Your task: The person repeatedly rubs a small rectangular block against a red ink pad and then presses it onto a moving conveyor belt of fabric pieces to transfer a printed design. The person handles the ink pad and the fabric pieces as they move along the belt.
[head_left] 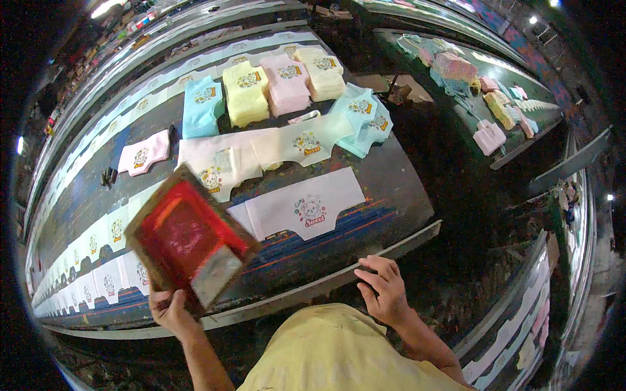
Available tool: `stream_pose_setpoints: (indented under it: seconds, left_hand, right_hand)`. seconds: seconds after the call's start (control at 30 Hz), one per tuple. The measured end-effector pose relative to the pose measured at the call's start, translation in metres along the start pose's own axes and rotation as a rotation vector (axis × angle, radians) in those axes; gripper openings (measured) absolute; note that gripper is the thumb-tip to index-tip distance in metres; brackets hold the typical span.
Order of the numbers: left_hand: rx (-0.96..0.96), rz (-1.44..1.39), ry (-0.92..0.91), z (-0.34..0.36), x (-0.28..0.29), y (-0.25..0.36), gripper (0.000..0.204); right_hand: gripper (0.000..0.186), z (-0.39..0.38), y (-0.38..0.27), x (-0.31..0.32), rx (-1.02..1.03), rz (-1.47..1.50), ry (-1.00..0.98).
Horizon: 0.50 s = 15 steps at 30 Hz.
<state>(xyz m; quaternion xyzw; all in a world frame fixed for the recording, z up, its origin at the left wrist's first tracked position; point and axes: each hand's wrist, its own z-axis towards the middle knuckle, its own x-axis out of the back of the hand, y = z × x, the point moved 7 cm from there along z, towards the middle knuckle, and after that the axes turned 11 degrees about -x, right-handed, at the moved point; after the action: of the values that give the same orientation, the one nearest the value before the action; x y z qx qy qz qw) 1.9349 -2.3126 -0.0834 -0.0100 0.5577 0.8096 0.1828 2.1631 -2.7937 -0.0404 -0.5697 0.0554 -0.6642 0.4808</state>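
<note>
My left hand (171, 309) grips the lower left corner of a wooden printing screen (179, 225) with red ink inside and a pale block (215, 274) at its lower right. The screen is raised, tilted, over the long dark table (398, 182). My right hand (381, 287) is open, fingers loosely bent and apart, holding nothing near the table's front rail (417, 238). In front of me lies a white cut fabric piece (280, 208) with a printed cartoon animal. More printed pieces (303, 140) lie just beyond it. A row of printed pieces (91, 247) runs along the left, partly behind the screen.
Stacks of yellow (244, 101), pink (287, 91), cream and blue fabric pieces stand at the back, beside a small pink stack (142, 156) and dark objects (107, 176). Other tables with fabric are at the right (521, 104) and lower right (508, 326), across dark gaps.
</note>
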Motion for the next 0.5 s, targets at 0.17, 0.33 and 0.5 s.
stream_pose_setpoints:
  seconds: [0.17, 0.33, 0.5]
  left_hand:
    - [0.016, -0.078, 0.043, 0.008, 0.054, 0.002, 0.036]
    - [0.025, -0.151, -0.003, -0.029, 0.028, 0.01, 0.037]
    - [0.098, -0.096, -0.074, -0.076, -0.03, 0.018, 0.04]
  right_hand:
    - [0.04, -0.016, -0.006, -0.009, -0.034, -0.008, -0.096]
    - [0.041, -0.003, -0.018, -0.005, 0.062, -0.022, -0.165]
    - [0.042, 0.004, -0.004, 0.011, 0.14, 0.011, -0.15]
